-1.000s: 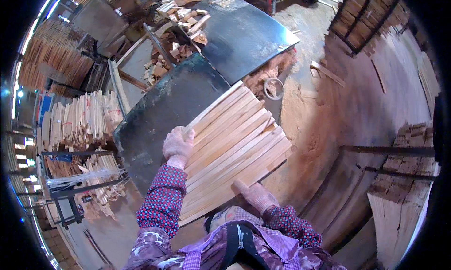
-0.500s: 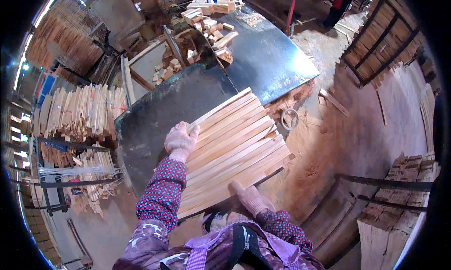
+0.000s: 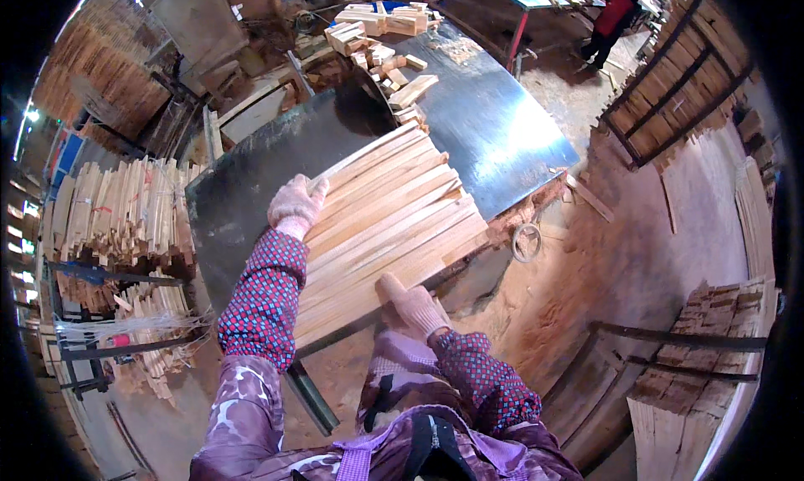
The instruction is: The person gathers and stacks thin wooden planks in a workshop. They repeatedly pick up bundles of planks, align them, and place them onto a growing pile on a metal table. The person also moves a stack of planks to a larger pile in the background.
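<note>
A row of pale wooden strips [image 3: 385, 217] lies side by side on a dark metal table plate [image 3: 243, 180]. My left hand [image 3: 297, 203], in a pinkish work glove, is closed against the far left side of the row, its fingers bent over the outermost strip. At the near side my right hand [image 3: 412, 307], gloved alike, holds the edge strip with the thumb on top; its other fingers are partly hidden. The strips' far ends reach the seam beside a shiny metal plate [image 3: 494, 121].
Offcut blocks [image 3: 394, 71] are heaped along the seam. A handwheel [image 3: 526, 242] sits below the shiny plate. Bundled strips [image 3: 126, 205] stand on a rack at left; stacked boards [image 3: 695, 355] are at lower right. Another person [image 3: 611, 20] stands at the far right.
The strips and the dark plate have shifted away, bringing the strip ends closer to the offcut blocks. Both hands moved along with them, still holding the row's two sides.
</note>
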Demonstrator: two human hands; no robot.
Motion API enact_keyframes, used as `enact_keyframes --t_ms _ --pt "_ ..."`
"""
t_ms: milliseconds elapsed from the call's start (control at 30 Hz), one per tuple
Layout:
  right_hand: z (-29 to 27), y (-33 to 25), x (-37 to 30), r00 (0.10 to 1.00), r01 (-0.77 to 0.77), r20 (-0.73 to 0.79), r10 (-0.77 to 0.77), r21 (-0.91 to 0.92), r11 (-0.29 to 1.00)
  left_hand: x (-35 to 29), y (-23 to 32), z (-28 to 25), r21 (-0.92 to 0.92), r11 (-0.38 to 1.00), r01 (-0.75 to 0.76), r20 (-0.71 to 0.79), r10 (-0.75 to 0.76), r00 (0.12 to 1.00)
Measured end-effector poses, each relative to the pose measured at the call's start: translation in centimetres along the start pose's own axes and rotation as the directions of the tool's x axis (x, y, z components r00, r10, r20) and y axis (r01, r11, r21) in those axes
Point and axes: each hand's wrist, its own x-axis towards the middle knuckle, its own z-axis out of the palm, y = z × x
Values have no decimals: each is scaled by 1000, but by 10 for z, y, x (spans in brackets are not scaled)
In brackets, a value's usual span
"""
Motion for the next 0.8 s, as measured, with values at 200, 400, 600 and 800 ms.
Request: enact_keyframes --t_ms 200,400,600,800 --pt "4 -71 7 994 -1 95 -45 437 900 65 -18 -8 2 1000 -7 -8 7 1000" --pt "2 -110 30 997 7 71 -34 351 936 104 -17 -18 3 1000 25 -20 -25 999" --pt "9 -141 53 996 -5 84 -29 370 929 142 -20 -28 -40 998 45 -4 -45 999" --pt "19 -163 84 982 166 25 -186 350 922 180 -28 -33 -70 997 14 -11 -15 1000"
